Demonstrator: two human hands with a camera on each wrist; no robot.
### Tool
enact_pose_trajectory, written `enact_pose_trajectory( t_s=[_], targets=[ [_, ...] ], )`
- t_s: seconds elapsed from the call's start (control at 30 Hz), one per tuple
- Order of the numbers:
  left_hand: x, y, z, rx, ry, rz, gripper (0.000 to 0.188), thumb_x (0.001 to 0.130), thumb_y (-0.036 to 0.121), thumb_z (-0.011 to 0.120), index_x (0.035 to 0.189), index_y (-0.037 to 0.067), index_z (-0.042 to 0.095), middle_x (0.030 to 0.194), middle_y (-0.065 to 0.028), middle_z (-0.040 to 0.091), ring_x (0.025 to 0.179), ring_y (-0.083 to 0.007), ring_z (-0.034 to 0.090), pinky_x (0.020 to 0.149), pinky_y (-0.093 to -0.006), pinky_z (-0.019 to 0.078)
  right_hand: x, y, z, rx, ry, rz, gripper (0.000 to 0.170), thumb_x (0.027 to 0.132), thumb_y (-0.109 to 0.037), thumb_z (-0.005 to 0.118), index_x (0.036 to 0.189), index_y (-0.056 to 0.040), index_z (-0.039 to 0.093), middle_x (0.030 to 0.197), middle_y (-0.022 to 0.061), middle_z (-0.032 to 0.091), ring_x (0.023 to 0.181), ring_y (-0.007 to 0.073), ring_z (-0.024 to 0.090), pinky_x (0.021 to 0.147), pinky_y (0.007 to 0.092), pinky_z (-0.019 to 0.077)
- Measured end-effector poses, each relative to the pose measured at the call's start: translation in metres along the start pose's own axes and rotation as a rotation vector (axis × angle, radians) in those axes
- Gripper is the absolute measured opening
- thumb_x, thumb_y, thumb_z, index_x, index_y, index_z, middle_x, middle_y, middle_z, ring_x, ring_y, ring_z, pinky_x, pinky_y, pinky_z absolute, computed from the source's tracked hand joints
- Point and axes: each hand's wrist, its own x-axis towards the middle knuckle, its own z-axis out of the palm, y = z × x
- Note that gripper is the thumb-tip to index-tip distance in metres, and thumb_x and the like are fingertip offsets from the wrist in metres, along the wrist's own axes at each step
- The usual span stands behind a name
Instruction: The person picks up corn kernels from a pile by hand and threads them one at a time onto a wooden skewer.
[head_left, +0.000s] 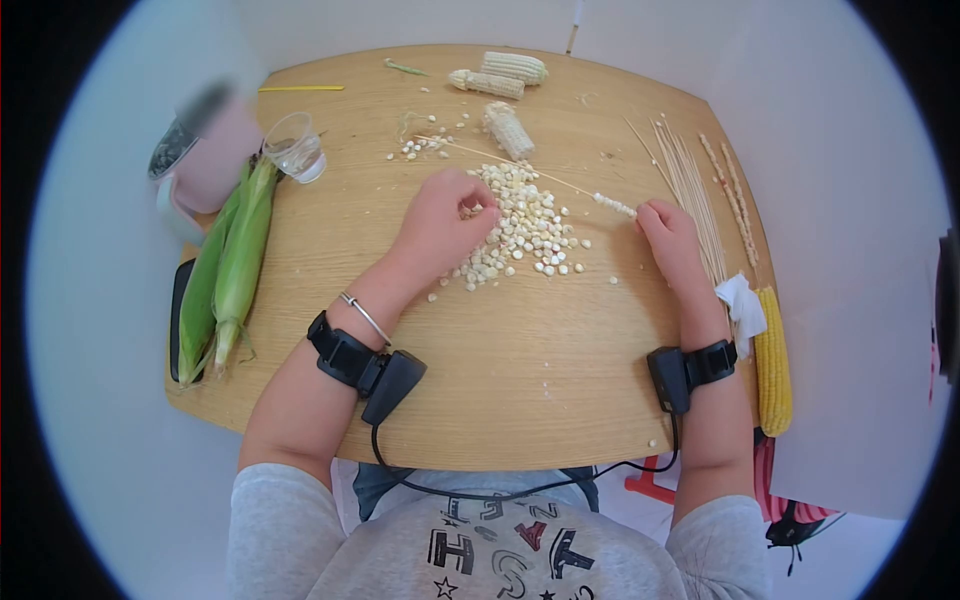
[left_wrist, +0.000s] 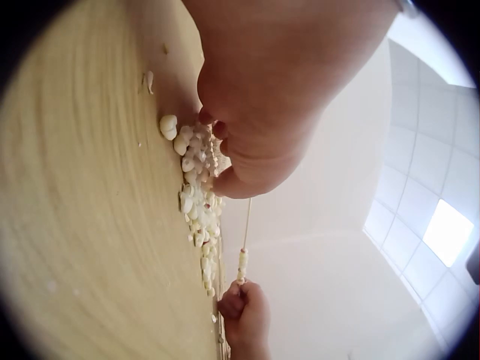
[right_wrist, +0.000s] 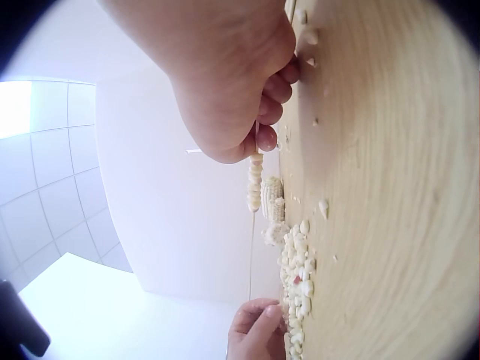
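My right hand (head_left: 671, 240) pinches a thin wooden skewer (head_left: 550, 178) between thumb and fingers. Beside those fingertips, a short row of pale corn kernels (right_wrist: 255, 182) is threaded on the skewer. Its bare length points up and left, above the kernel pile (head_left: 535, 220). At the left side of that pile is my left hand (head_left: 446, 222), fingers curled and thumb tip close to the index finger. In the left wrist view its fingertips are right at the loose kernels (left_wrist: 196, 169); I cannot tell whether they hold one.
Bare cobs (head_left: 509, 130) lie behind the pile. Unhusked corn (head_left: 243, 255), a clear cup (head_left: 296, 150) and a pink pitcher (head_left: 215, 165) stand or lie at left. On the right are loose skewers (head_left: 690, 180), filled skewers (head_left: 735, 195), a tissue (head_left: 742, 303) and yellow corn (head_left: 772, 365).
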Motion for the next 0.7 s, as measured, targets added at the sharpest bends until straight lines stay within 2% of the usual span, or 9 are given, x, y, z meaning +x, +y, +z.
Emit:
enact_pose_trajectory(
  t_s=[0.03,0.07,0.13,0.17,0.23,0.37,0.53,0.7],
  targets=[
    [0.001,-0.001,0.0,-0.176,-0.002,-0.158,0.011,0.075,0.014,0.063,0.079,0.005,0.057,0.077,-0.0018,0.054,0.069,-0.0118,0.049,0.062,-0.0246,0.0405,0.0,0.0,0.0,-0.001,-0.003,-0.001,0.027,0.078,-0.021,0.048,0.065,0.0018,0.052,0.052,0.0075,0.045,0.052,0.0133,0.044,0.05,0.0294,0.0353],
    [0.002,-0.004,0.0,-0.176,0.0,-0.158,0.011,0.075,0.014,0.063,0.079,0.005,0.057,0.077,-0.0018,0.054,0.069,-0.0118,0.049,0.062,-0.0246,0.0405,0.0,0.0,0.0,-0.001,-0.004,-0.003,0.027,0.078,-0.021,0.048,0.065,0.0018,0.052,0.052,0.0075,0.045,0.052,0.0133,0.044,0.05,0.0294,0.0353],
    [0.002,-0.012,0.0,-0.46,0.045,-0.24,0.011,0.078,0.012,0.061,0.084,0.004,0.056,0.078,-0.0023,0.059,0.06,-0.0064,0.048,0.054,-0.019,0.0398,0.0,0.002,0.0,-0.005,0.003,0.012,0.027,0.078,-0.021,0.048,0.065,0.0017,0.052,0.052,0.0071,0.045,0.052,0.0127,0.043,0.05,0.029,0.035],
    [0.003,-0.009,-0.004,-0.46,0.046,-0.24,0.011,0.078,0.012,0.061,0.084,0.004,0.056,0.078,-0.0023,0.059,0.06,-0.0064,0.048,0.054,-0.019,0.0398,0.0,0.003,0.0,-0.005,0.003,0.012,0.027,0.078,-0.021,0.048,0.065,0.0017,0.052,0.052,0.0071,0.045,0.052,0.0127,0.043,0.05,0.029,0.035],
    [0.005,-0.001,-0.013,-0.724,-0.01,-0.414,0.012,0.078,0.01,0.06,0.086,0.003,0.056,0.079,-0.0053,0.06,0.059,-0.0067,0.049,0.053,-0.0184,0.0407,0.001,0.004,0.0,0.012,-0.003,0.007,0.027,0.079,-0.022,0.048,0.065,0.0014,0.053,0.052,0.0063,0.045,0.052,0.0118,0.043,0.05,0.0288,0.0347],
    [0.007,-0.008,-0.016,-0.803,-0.019,-0.412,0.013,0.08,0.01,0.058,0.09,0.002,0.056,0.082,-0.0077,0.061,0.059,-0.007,0.051,0.052,-0.018,0.0425,0.001,0.005,0.0,0.019,0.009,-0.011,0.027,0.079,-0.022,0.048,0.065,0.0013,0.053,0.052,0.0053,0.044,0.051,0.0112,0.043,0.049,0.0285,0.0344],
    [0.01,-0.014,-0.021,-1.096,0.021,-0.501,0.016,0.083,0.007,0.051,0.098,0.001,0.053,0.086,-0.0133,0.061,0.064,-0.0111,0.056,0.056,-0.0209,0.0474,0.002,0.009,-0.002,0.017,0.041,-0.011,0.028,0.078,-0.022,0.049,0.063,0.0007,0.052,0.05,0.0039,0.043,0.05,0.0103,0.04,0.048,0.0283,0.0328],
    [0.01,-0.02,-0.024,-1.139,-0.022,-0.504,0.018,0.084,0.007,0.05,0.1,0.0,0.051,0.087,-0.0138,0.061,0.067,-0.0122,0.057,0.058,-0.0215,0.0479,0.003,0.011,-0.002,0.028,0.038,-0.028,0.028,0.078,-0.022,0.049,0.062,0.0005,0.052,0.05,0.0036,0.042,0.049,0.0098,0.04,0.047,0.028,0.0318]
  ],
)
